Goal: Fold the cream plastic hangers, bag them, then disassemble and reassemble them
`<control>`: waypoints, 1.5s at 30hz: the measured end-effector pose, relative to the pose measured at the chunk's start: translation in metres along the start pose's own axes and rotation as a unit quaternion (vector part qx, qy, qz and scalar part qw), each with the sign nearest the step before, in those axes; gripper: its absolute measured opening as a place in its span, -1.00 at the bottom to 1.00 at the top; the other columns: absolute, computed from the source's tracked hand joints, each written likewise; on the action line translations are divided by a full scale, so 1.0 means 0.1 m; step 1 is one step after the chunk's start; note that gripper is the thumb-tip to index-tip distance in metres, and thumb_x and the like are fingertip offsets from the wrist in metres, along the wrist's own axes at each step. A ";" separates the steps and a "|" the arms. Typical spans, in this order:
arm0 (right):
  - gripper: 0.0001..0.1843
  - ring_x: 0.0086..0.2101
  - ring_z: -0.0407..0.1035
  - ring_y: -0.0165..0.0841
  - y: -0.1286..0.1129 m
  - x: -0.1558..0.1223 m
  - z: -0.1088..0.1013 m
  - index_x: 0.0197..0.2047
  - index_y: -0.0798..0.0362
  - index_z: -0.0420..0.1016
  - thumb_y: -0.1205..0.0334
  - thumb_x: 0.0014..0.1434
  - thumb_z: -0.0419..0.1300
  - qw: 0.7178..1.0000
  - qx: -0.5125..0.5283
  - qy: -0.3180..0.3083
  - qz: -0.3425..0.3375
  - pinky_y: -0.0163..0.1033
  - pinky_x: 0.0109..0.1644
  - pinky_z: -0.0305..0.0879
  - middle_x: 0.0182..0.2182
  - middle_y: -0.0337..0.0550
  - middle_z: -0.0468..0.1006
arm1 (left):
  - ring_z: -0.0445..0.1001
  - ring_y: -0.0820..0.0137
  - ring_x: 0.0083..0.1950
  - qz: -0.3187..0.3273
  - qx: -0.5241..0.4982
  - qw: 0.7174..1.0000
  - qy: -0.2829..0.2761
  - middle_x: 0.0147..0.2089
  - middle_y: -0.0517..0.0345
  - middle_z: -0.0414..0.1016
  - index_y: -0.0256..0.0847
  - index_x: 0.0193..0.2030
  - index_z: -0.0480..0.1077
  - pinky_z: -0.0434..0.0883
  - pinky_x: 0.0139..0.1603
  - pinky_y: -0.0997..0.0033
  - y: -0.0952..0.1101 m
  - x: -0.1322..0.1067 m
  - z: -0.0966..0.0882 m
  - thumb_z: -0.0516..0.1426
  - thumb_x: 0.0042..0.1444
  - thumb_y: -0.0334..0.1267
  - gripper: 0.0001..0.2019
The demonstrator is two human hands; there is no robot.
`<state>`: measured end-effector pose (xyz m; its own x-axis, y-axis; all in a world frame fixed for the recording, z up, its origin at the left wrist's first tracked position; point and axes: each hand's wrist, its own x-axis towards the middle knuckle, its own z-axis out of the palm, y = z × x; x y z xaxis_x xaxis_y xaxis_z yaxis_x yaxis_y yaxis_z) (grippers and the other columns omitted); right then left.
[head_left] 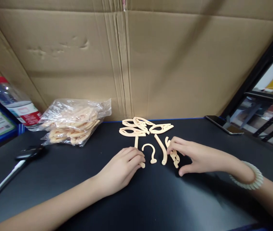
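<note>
My left hand (124, 168) is closed over a cream plastic hanger arm (136, 141), whose two ends stick out past the fingers. Just right of it lies a hanger hook (153, 150), curved end away from me. A second, slightly bent hanger arm (161, 150) rests between the hook and my right hand (191, 155). That hand is open, thumb apart from the fingers, its fingertips over a few small cream pieces (176, 160) that they partly hide. Behind these lie several loop-shaped cream hanger parts (131, 131), some overlapping.
A clear plastic bag (78, 110) of similar parts lies at the back left, beside a red-capped bottle (24, 109). A white cable (4, 183) runs to a black device (29, 153). A phone (223, 125) lies back right. Cardboard (187, 64) walls the far edge.
</note>
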<state>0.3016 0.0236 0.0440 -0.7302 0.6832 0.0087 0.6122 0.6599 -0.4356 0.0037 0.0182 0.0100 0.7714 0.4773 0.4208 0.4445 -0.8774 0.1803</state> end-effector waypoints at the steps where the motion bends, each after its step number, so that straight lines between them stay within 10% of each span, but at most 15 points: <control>1: -0.60 -0.25 0.34 -0.35 0.00 0.01 0.01 -0.01 0.01 0.41 0.08 0.11 0.31 1.000 0.004 -0.009 0.003 -0.21 -0.16 0.34 -0.12 -0.14 0.35 | 0.43 0.25 0.01 -0.002 0.000 1.000 0.009 -0.07 0.00 0.51 -0.19 -0.04 0.35 0.40 0.03 0.22 0.00 -0.01 0.01 -0.03 0.29 -0.43 -0.80; 17: -0.94 -0.38 0.29 -0.44 0.24 0.13 0.11 -0.25 0.09 0.45 0.28 0.21 0.21 0.995 0.014 0.094 0.012 -0.31 -0.29 0.29 -0.30 -0.20 0.37 | 0.45 0.27 -0.07 0.054 0.017 0.998 0.017 -0.12 0.00 0.53 -0.22 -0.09 0.39 0.39 -0.01 0.23 0.01 -0.03 0.01 -0.01 0.25 -0.50 -0.79; 37: -0.86 -0.21 0.34 -0.31 -0.02 0.17 0.34 -0.13 0.02 0.51 0.24 0.27 0.16 0.985 -0.083 0.133 -0.075 -0.15 -0.07 0.28 -0.22 -0.12 0.48 | 0.47 0.31 -0.10 0.049 0.010 0.998 0.028 -0.13 0.06 0.53 -0.23 -0.12 0.39 0.40 -0.04 0.28 0.01 -0.04 0.03 0.03 0.24 -0.50 -0.83; 45: -0.84 -0.20 0.35 -0.31 0.01 0.18 0.35 -0.12 0.03 0.51 0.31 0.28 0.13 0.970 -0.044 0.216 -0.099 -0.14 -0.06 0.29 -0.22 -0.10 0.51 | 0.35 0.15 0.18 -0.097 0.084 0.991 0.025 0.11 -0.11 0.43 -0.22 0.05 0.31 0.32 0.18 0.02 -0.54 -0.03 -0.06 0.02 0.26 -0.34 -0.76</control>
<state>0.2786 0.0254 0.0127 -0.6518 0.5955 0.4696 0.5104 0.8025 -0.3092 -0.0255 0.0643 0.0047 0.6421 0.6298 0.4370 0.6555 -0.7467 0.1131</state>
